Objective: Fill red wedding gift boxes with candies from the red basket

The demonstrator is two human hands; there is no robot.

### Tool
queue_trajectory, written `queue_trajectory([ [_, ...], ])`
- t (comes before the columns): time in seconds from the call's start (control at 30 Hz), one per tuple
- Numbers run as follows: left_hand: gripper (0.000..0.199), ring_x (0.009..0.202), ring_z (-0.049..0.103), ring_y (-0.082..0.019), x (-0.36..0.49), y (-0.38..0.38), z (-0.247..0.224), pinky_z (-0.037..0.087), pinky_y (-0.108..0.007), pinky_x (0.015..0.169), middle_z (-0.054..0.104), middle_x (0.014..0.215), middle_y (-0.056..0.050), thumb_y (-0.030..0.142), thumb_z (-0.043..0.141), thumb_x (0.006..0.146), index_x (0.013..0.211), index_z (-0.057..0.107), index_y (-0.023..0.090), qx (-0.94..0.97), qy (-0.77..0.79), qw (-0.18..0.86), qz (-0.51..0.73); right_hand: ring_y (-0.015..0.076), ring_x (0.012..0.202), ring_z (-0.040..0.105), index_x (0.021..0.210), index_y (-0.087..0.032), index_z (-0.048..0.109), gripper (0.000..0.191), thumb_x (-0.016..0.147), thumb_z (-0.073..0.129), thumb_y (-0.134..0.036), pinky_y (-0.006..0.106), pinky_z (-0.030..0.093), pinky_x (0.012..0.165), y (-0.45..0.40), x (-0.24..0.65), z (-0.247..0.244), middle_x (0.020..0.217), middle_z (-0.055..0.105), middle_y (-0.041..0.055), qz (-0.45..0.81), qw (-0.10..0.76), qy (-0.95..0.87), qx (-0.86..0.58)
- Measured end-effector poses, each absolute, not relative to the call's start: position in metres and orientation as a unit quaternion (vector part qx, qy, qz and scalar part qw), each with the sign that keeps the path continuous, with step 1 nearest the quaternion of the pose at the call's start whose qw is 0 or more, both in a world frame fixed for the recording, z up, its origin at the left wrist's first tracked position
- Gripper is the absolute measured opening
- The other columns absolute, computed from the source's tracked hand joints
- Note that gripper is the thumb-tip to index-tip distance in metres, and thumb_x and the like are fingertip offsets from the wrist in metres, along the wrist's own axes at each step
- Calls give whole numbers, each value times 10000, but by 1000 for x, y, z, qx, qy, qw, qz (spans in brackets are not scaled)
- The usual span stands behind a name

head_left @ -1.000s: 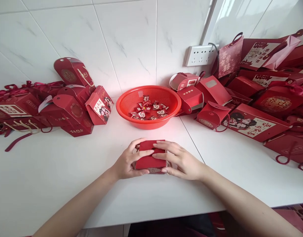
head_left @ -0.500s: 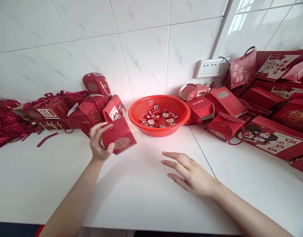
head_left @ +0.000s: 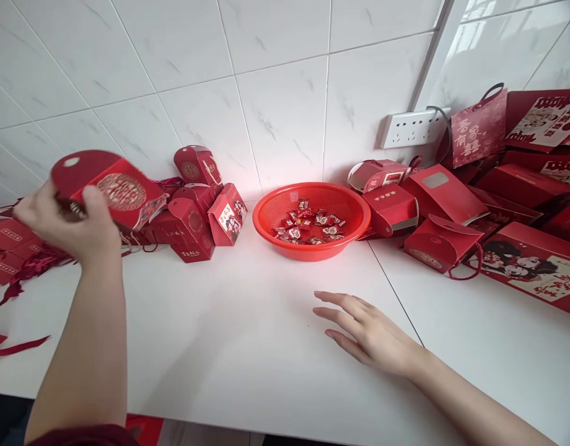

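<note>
My left hand (head_left: pixel 74 220) is closed on a red gift box (head_left: pixel 122 192) with a round gold emblem, held up in the air at the left. The box is tilted, and its rounded flap with a hole stands up. Behind and below it are the red boxes and ribbons of the left-hand pile. My right hand (head_left: pixel 363 331) rests low over the white table (head_left: pixel 248 347), its fingers stretched apart and nothing in them. Beyond that hand stands a red plastic basket (head_left: pixel 313 250) with wrapped candies (head_left: pixel 308 224) lying in it.
Several red boxes (head_left: pixel 192 229) stand left of the basket against the tiled wall. A larger heap of red boxes (head_left: pixel 443 192) fills the right side, below a white power strip (head_left: pixel 412 128). A red ribbon (head_left: pixel 22 348) lies near the left table edge.
My left hand has carried the red gift box up and to the left, away from the middle of the table. My right hand has stayed nearly still. The view has turned slightly left.
</note>
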State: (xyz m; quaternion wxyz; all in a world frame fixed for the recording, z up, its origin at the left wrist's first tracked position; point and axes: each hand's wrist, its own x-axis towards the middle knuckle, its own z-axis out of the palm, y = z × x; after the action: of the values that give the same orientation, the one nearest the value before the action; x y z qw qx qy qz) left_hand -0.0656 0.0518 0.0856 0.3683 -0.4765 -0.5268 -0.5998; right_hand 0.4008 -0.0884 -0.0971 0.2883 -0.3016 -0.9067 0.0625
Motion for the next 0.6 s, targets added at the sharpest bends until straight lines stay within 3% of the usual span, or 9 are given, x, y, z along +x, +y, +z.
queue_trajectory([
  [0.1, 550, 1149, 526, -203, -54, 99, 107, 422, -424, 1092, 492, 1264, -137, 437, 668, 830, 1205, 594, 42, -513, -580, 265, -574, 233, 1251, 571, 1341, -197, 518, 339, 1004, 474, -189, 419, 547, 979, -86, 402, -98, 1452, 503, 153, 72, 282, -905, -311],
  [0.2, 720, 1104, 495, -181, -45, 147, 119, 362, -466, 1136, 485, 1247, -123, 556, 766, 740, 1179, 582, 16, -484, -656, 166, -555, 231, 1243, 578, 1344, -207, 521, 345, 1003, 472, -192, 411, 549, 979, -84, 403, -99, 1453, 501, 146, 80, 277, -900, -325],
  [0.4, 819, 1048, 523, -190, -37, 202, 126, 374, -542, 1108, 366, 1340, -166, 602, 839, 622, 1136, 560, 28, -480, -704, 106, -512, 236, 1244, 579, 1335, -199, 523, 340, 1000, 470, -182, 417, 556, 963, -81, 404, -101, 1444, 513, 152, 76, 270, -902, -329],
  [0.6, 835, 1233, 422, -274, -38, 212, 111, 322, -589, 1122, 386, 1357, -217, 592, 866, 561, 1095, 572, 21, -505, -745, 79, -428, 247, 1226, 588, 1327, -191, 527, 332, 1001, 466, -172, 425, 571, 930, -81, 404, -100, 1427, 533, 157, 64, 268, -904, -326],
])
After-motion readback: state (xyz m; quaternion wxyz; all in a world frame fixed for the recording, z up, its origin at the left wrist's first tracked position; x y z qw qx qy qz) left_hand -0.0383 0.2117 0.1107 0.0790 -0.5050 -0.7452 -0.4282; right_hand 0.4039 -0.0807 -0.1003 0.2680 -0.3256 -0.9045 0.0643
